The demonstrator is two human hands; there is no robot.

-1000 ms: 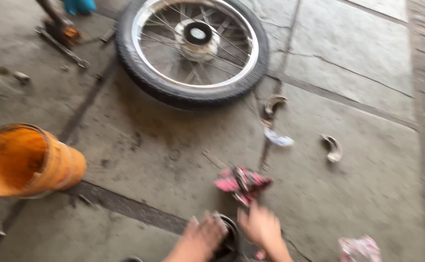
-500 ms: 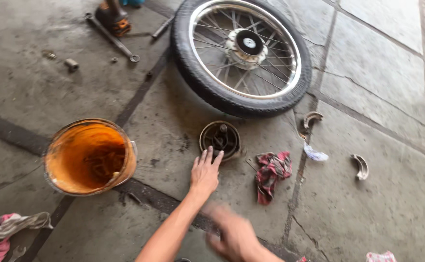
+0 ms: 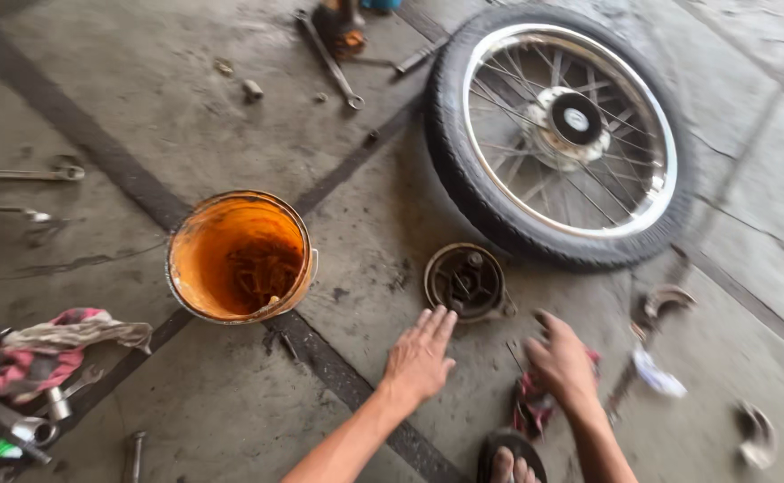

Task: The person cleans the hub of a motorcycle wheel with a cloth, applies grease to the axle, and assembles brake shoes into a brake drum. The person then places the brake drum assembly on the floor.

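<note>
Brake drum plate (image 3: 465,283): round, dark and greasy, flat on the concrete floor (image 3: 231,125) between bucket and wheel.
Left hand (image 3: 420,356): flat, fingers together, tips just short of the plate.
Right hand (image 3: 562,360): fingers curled down onto a red rag (image 3: 531,407).
Wheel (image 3: 562,134): spoked, lying flat just beyond the plate.
Bucket (image 3: 240,258): orange, rusty parts inside, left of the plate.
Brake shoe (image 3: 665,301): curved, right of the rag.
Wrench (image 3: 329,61): long, far side.

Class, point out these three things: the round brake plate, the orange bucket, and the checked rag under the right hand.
brake plate (image 3: 465,281), head view, its dark inner face
orange bucket (image 3: 231,246), head view, inside wall
checked rag (image 3: 529,411), head view, lower fold
</note>
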